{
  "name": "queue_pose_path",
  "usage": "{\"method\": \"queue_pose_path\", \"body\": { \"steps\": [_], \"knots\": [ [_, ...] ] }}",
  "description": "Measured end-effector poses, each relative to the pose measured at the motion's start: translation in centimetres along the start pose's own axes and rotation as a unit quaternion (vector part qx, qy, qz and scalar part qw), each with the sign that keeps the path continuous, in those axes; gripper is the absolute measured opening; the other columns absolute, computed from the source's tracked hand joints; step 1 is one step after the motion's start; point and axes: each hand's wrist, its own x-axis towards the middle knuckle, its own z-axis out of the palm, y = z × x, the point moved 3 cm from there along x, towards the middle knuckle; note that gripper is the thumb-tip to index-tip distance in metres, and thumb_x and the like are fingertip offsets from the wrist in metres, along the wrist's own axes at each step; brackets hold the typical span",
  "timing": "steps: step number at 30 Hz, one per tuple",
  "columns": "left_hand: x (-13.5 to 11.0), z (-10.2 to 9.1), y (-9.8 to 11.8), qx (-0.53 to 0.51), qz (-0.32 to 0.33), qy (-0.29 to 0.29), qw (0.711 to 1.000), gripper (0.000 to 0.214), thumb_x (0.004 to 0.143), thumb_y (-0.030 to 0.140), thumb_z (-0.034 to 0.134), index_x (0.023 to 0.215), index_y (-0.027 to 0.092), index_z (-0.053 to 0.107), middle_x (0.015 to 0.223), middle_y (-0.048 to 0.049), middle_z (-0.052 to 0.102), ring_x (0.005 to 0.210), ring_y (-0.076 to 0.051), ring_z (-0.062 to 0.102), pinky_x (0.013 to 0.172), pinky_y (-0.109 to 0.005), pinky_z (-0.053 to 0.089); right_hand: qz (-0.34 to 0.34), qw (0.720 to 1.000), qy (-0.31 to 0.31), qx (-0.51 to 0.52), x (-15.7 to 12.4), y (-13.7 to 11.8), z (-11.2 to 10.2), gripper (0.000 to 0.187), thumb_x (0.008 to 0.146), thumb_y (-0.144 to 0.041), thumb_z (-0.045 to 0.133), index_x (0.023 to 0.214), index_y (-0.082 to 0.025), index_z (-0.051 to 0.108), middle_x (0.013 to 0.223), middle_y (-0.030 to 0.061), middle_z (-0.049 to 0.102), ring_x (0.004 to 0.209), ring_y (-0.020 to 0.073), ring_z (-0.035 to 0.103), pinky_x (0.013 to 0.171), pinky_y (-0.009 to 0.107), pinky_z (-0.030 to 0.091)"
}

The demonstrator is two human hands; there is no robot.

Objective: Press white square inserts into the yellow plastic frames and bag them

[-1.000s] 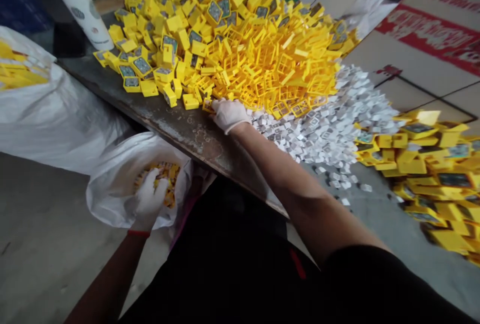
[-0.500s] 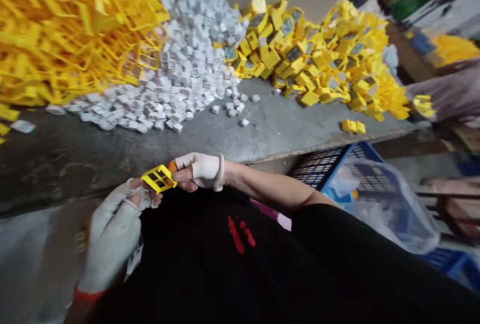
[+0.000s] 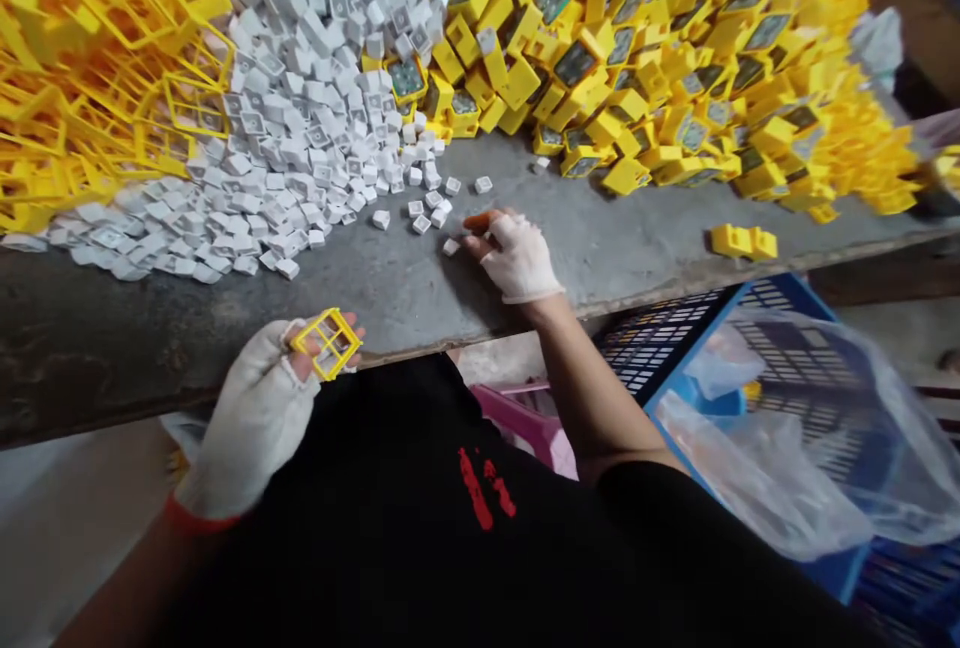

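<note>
Left fingers (image 3: 298, 340): together, clamped on a yellow plastic frame (image 3: 328, 343); we see it held just over the front edge of the counter (image 3: 540, 198).
Left hand (image 3: 251, 418): white glove with a red cuff, its wrist past the counter's edge.
Right fingers (image 3: 499, 233): slightly apart, one tip capped in orange.
Right hand (image 3: 517, 258): gloved in white, low over the counter; we cannot tell if it touches.
Nearest loose bits: small white squares (image 3: 450, 247) lying just beside the right fingers.
On the counter: a heap of white squares (image 3: 300, 118) between a heap of yellow frames (image 3: 75, 58) and a heap of yellow boxes (image 3: 637, 78); two joined yellow boxes (image 3: 742, 242) sit apart from the heap.
Crate: a blue plastic crate (image 3: 664, 338) stands below the counter, to our right.
Its contents: a clear plastic bag (image 3: 780, 448) lies in and over it, with a small yellow bit inside, too blurred for us to name.
</note>
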Motion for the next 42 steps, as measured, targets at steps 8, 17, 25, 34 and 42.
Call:
{"method": "queue_pose_path", "body": {
  "steps": [8,17,25,34,42],
  "knots": [
    [1.0,1.7,-1.4,-0.066,-0.049,-0.005,0.997,0.054,0.071,0.049,0.116,0.105,0.027,0.080,0.107,-0.0066,0.092,0.088,-0.027,0.088,0.066,-0.032,0.071,-0.111,0.993,-0.031,0.011,-2.1,-2.3,2.2,0.012,0.109,-0.034,0.075,0.111,-0.028,0.086,0.114,0.0097,0.089,0.112,0.0320,0.078,0.103,0.051,0.053],
    [-0.1,1.8,-1.6,-0.075,-0.126,-0.075,0.986,0.046,0.080,0.049,0.111,0.109,0.024,0.085,0.109,-0.0063,0.088,0.084,-0.023,0.084,0.066,-0.030,0.071,-0.303,0.937,0.016,0.177,-6.9,-11.1,1.4,0.022,0.118,-0.042,0.072,0.125,-0.028,0.088,0.117,0.0060,0.092,0.111,0.0235,0.080,0.111,0.044,0.055],
    [0.2,0.9,-1.8,-0.105,-0.166,-0.067,0.978,0.048,0.074,0.043,0.114,0.108,0.026,0.085,0.104,-0.0046,0.089,0.082,-0.025,0.086,0.066,-0.033,0.072,-0.288,0.948,-0.002,0.136,-4.5,-6.7,0.8,0.029,0.119,-0.044,0.067,0.136,-0.032,0.086,0.140,0.0097,0.086,0.119,0.0251,0.078,0.106,0.047,0.062],
    [0.7,1.0,-1.2,-0.062,-0.042,0.012,0.997,0.049,0.075,0.052,0.113,0.107,0.027,0.086,0.108,-0.0045,0.090,0.084,-0.025,0.086,0.068,-0.033,0.072,-0.093,0.989,0.001,-0.118,3.8,-4.3,2.6,0.023,0.109,-0.042,0.074,0.115,-0.022,0.083,0.126,0.0185,0.084,0.133,0.0429,0.069,0.116,0.067,0.048],
    [0.5,0.6,-1.5,0.025,0.075,0.024,0.997,0.060,0.080,0.038,0.109,0.133,0.025,0.085,0.126,-0.0091,0.088,0.111,-0.029,0.087,0.092,-0.032,0.072,-0.126,0.988,-0.078,-0.038,0.4,-6.1,3.3,0.009,0.108,-0.032,0.075,0.105,-0.025,0.079,0.110,0.0105,0.089,0.116,0.0345,0.075,0.111,0.055,0.045]
  ]
}}
